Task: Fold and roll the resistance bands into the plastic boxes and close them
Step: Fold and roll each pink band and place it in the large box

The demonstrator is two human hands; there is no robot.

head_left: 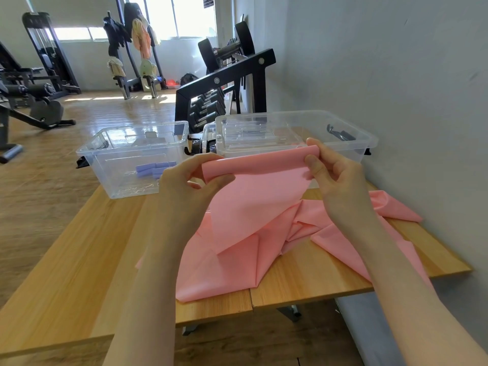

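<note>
Two clear boxes sit across the middle of the frame: the left box [132,157] holds a purple roll [154,169], the right box [295,133] has lids inside. At centre, the left hand [184,178] and right hand [332,170] each pinch the raised folded edge of the pink band [253,207]. Its slack trails over the table [79,254] edge at bottom centre, so uneven tension could skew the fold or slide the band off.

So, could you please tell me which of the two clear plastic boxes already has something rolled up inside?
The left box: purple rolls lie on its floor. The right box, behind the pink band, holds only clear lids.
</note>
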